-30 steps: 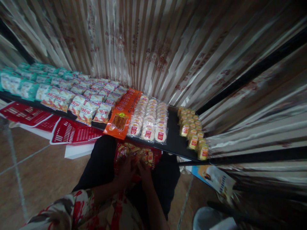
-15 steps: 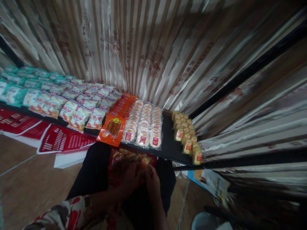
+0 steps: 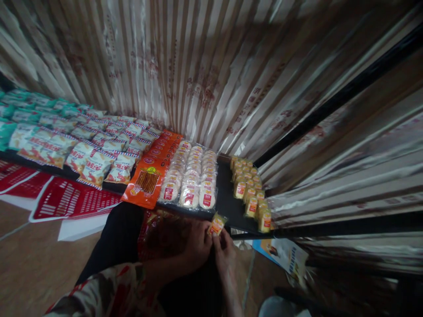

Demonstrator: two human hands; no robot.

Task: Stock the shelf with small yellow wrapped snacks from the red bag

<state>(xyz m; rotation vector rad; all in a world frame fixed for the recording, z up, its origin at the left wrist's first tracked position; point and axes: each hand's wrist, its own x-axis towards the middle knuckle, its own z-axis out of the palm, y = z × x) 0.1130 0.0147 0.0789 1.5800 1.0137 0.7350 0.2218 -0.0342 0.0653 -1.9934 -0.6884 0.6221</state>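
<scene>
My left hand (image 3: 197,243) and my right hand (image 3: 226,250) meet just below the front edge of a black shelf (image 3: 228,203). Together their fingertips pinch one small yellow snack packet (image 3: 217,225), held upright. Under my left hand a red bag of the same snacks (image 3: 152,229) lies on my lap. Straight ahead on the shelf, two rows of matching yellow packets (image 3: 250,191) run towards the back. A bare strip of shelf lies between those rows and the packs of round white cakes (image 3: 191,178).
Left of the cakes lie orange packets (image 3: 148,178), red-striped snack bags (image 3: 95,156) and green bags (image 3: 15,115). A striped curtain (image 3: 198,66) hangs behind the shelf. Red perforated panels (image 3: 66,200) lie on the floor at left, a blue leaflet (image 3: 284,255) at right.
Both hands have risen out of the red bag and to the right, bringing one yellow packet up to the shelf edge. The view has swung a little to the right.
</scene>
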